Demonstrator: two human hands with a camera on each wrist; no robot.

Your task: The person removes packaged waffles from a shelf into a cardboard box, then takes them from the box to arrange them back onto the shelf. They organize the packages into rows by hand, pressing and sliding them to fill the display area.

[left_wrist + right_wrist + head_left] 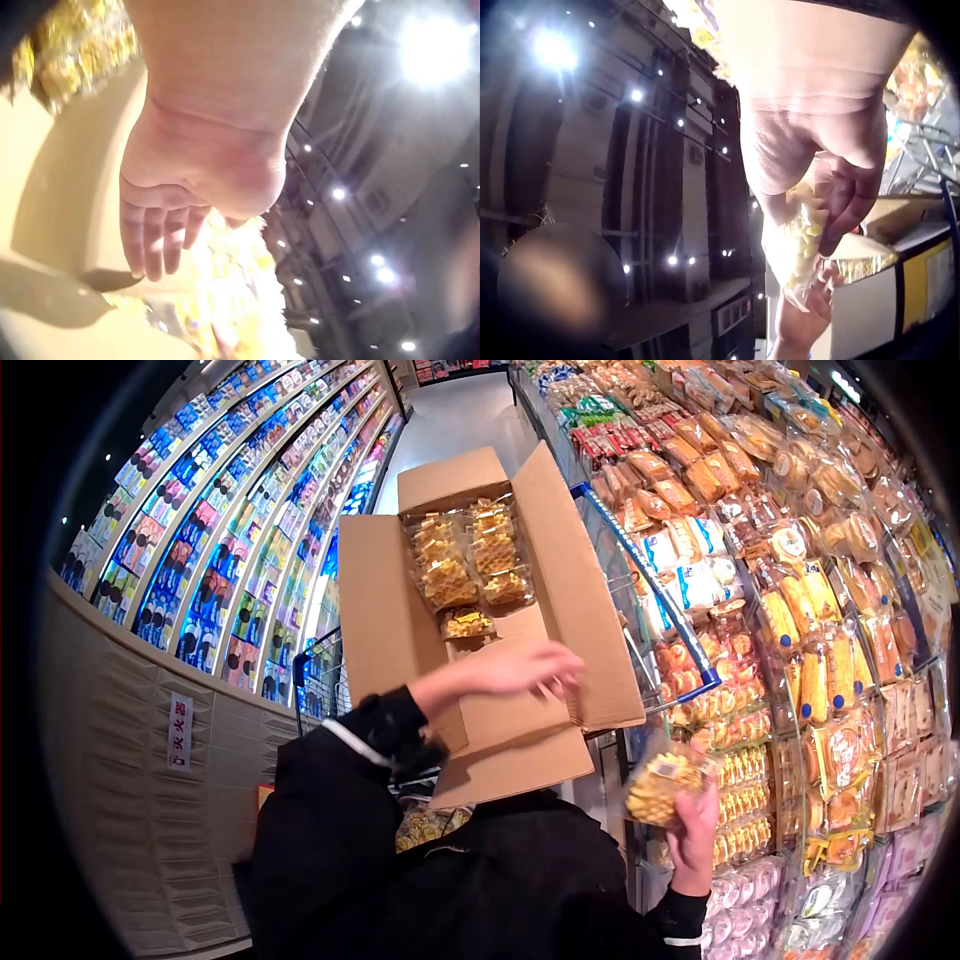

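Note:
My right hand (697, 825) grips a clear packet of yellow waffle-like snacks (660, 788) beside the shelf, thumb and fingers around its edge. In the right wrist view the same packet hangs between thumb and curled fingers. My left hand (525, 668) reaches across the near part of an open cardboard box (590, 610), with nothing in it. Its fingers hang loosely in the left wrist view, above the cardboard. Inside the box, similar waffle packets (447, 580) stand in two rows at the far end, with a single packet (467, 623) lying nearer.
The box sits on a shopping cart with a blue handle (690, 660). Sloping shelves of packaged bread (810, 600) run along the right, with rows of small yellow packs (735, 805) near my right hand. Lit shelves of cartons (200, 550) line the left. An aisle floor (450, 420) stretches ahead.

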